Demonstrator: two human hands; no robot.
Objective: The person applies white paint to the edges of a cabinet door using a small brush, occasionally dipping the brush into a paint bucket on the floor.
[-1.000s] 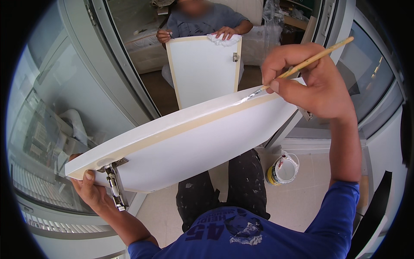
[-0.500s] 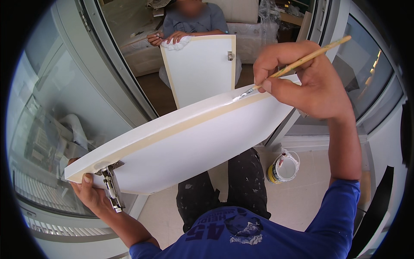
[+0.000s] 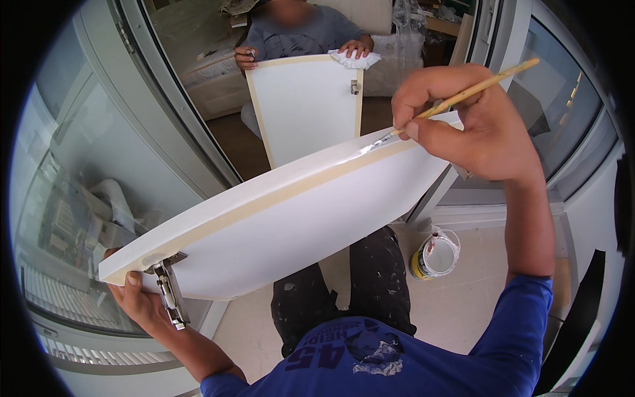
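A white cabinet door (image 3: pixel 297 212) lies tilted across my lap, with beige masking tape (image 3: pixel 264 198) along the border of its face. My left hand (image 3: pixel 137 296) grips its lower left corner, thumb on the face beside a metal hinge (image 3: pixel 170 291); the fingers behind are mostly hidden. In my right hand (image 3: pixel 463 122) a thin paintbrush (image 3: pixel 476 87) with a wooden handle is pinched between thumb and fingers. Its bristles touch the door's upper edge, where a wet streak of white paint (image 3: pixel 354 156) shows.
Opposite me a person (image 3: pixel 297 33) holds another taped white door (image 3: pixel 307 106) upright, one hand on a white cloth (image 3: pixel 356 59). A paint bucket (image 3: pixel 436 256) stands on the tiled floor at my right. Glass door panels (image 3: pixel 79 198) flank me on the left.
The other person's cloth has moved from the left to the right along the top of their door. My hands, the brush and my door have barely shifted.
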